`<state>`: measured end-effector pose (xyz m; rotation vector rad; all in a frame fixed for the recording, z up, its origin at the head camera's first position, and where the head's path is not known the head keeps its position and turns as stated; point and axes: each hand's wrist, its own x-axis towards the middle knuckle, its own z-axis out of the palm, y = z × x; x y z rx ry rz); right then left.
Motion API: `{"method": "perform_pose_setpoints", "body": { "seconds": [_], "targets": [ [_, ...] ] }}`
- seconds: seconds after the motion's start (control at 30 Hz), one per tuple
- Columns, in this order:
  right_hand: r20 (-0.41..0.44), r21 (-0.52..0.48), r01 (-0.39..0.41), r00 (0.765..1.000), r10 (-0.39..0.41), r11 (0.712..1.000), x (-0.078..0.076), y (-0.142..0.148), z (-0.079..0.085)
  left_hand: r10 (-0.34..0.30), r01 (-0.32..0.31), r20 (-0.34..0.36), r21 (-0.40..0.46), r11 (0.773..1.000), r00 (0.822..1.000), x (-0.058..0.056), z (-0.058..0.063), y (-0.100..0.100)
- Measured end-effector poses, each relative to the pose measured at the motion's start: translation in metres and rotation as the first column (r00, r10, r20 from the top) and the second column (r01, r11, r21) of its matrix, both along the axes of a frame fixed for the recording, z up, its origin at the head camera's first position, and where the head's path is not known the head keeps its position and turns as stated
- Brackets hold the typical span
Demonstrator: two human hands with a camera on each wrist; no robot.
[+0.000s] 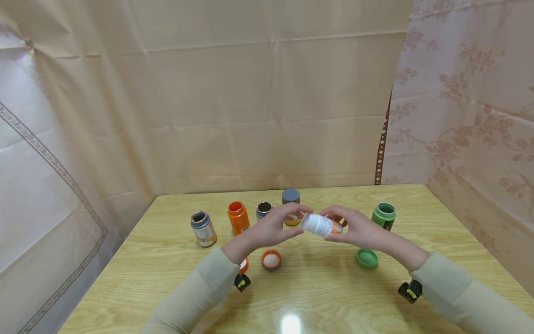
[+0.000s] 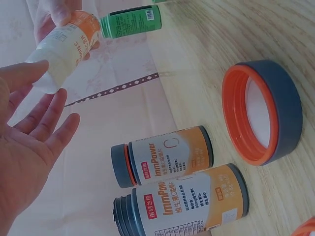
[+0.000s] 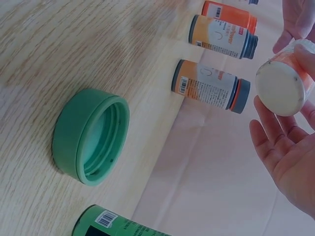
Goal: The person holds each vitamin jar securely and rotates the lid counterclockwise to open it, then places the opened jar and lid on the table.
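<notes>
Over the middle of the table, my right hand (image 1: 356, 227) grips a white bottle (image 1: 321, 226) with an orange label near its base. The bottle is tilted almost on its side, its ribbed white cap end towards the left. My left hand (image 1: 273, 227) is spread at that end, thumb below and index finger above, with fingertips right at the cap's edge. In the left wrist view the other left fingers (image 2: 37, 120) reach out loosely. The bottle's pale round base (image 3: 280, 88) shows between the right thumb and fingers in the right wrist view.
Behind the hands stand uncapped grey (image 1: 205, 234), orange (image 1: 238, 220) and dark-mouthed (image 1: 264, 209) jars and a grey-lidded jar (image 1: 290, 196). An uncapped green jar (image 1: 384, 214) is at right, its green lid (image 1: 367, 259) nearer. Left of centre lie a grey-and-orange lid (image 1: 271, 260) and a partly hidden orange lid (image 1: 244, 266).
</notes>
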<state>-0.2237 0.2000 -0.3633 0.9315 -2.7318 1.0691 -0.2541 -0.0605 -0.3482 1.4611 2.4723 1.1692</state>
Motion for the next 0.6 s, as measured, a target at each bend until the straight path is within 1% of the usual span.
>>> {"method": "perform_pose_setpoints", "body": {
  "seconds": [0.37,0.5,0.6],
  "targets": [
    [-0.003,0.001,0.002,1.000,-0.002,1.000,0.0004,0.0001,-0.0004,0.029,-0.030,0.067,0.018,0.999,0.997,-0.0023,-0.0047,0.0033],
    [-0.003,0.001,0.007,1.000,-0.007,1.000,0.0012,-0.0012,0.0001,0.059,-0.062,0.102,0.030,0.998,0.993,-0.0031,-0.0073,0.0043],
    [-0.008,-0.003,0.008,1.000,-0.008,1.000,0.0018,-0.0019,0.0004,0.088,-0.091,0.115,0.025,0.996,0.990,-0.0034,-0.0086,0.0048]
  ]
}}
